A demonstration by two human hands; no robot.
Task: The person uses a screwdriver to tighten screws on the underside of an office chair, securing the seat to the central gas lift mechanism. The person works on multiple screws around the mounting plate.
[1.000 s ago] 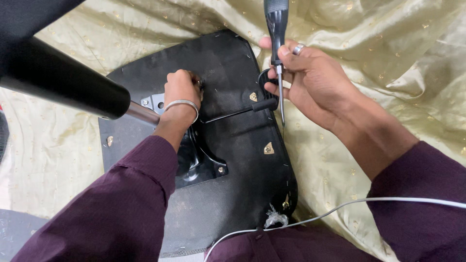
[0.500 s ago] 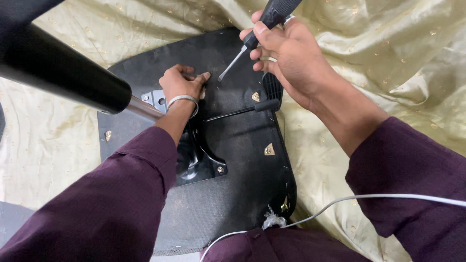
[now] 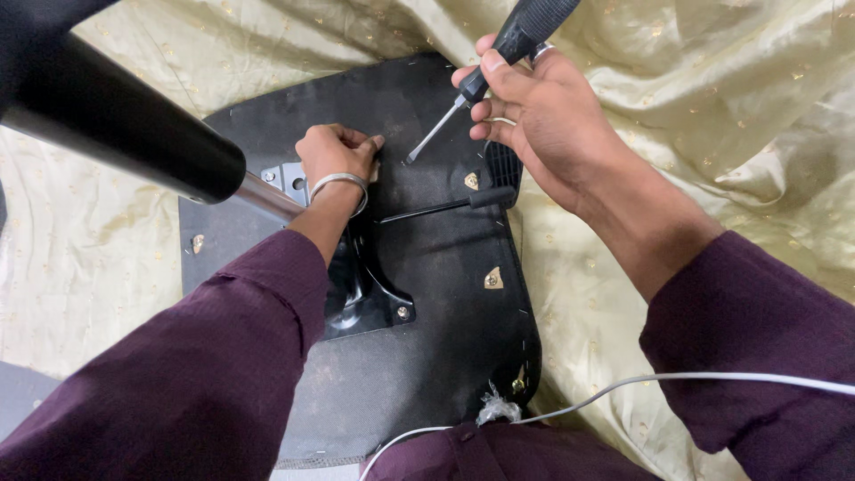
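Our right hand (image 3: 543,116) has swung the screwdriver (image 3: 499,62) from upright to slanting, tip toward the seat base (image 3: 427,356) centre. Our left hand (image 3: 337,153), closed over the mounting plate (image 3: 365,294) near the base's far edge, steadies it.

**Cloth, cable and scrap around the upturned seat**

A pale gold cloth (image 3: 695,98) with small embroidered dots lies crumpled beneath the black seat base (image 3: 427,374) and spreads out past it on every side. A thin white cable (image 3: 623,385) runs from the right edge of the view across the cloth and curves in at the near edge of the seat base. A small wad of clear plastic (image 3: 497,410) sits at that near edge, just beside the cable. A grey patch of floor (image 3: 22,396) shows beyond the cloth, at the seat base's near left.
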